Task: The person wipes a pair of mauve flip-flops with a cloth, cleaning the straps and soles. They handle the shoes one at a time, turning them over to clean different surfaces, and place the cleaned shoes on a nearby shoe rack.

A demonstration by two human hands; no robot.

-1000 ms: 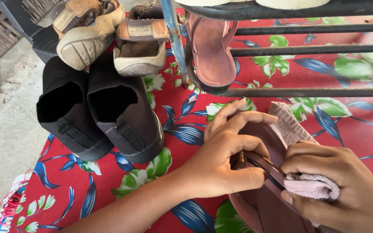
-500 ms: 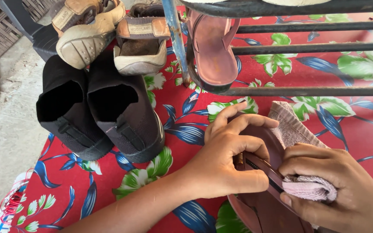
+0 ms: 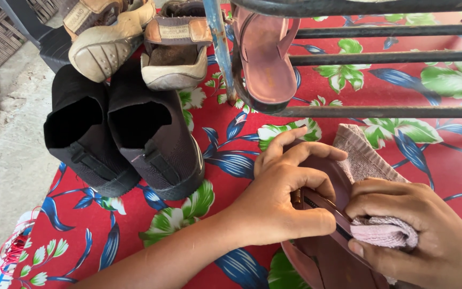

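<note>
We see the left hand (image 3: 279, 198) gripping a brown sandal (image 3: 327, 251) by its strap, fingers curled over the upper edge. The right hand (image 3: 413, 230) is closed around a bunched pink cloth (image 3: 383, 233) and presses it against the sandal's sole; the cloth's far end (image 3: 359, 155) trails out behind. The sandal lies at lower right on the red flowered cloth (image 3: 135, 235), its lower part cut off by the frame edge and its middle hidden by both hands. Two black shoes (image 3: 124, 139) stand well apart to the left. A pink sandal (image 3: 266, 59) hangs on the metal rack (image 3: 380, 111), partly hidden by its bars.
</note>
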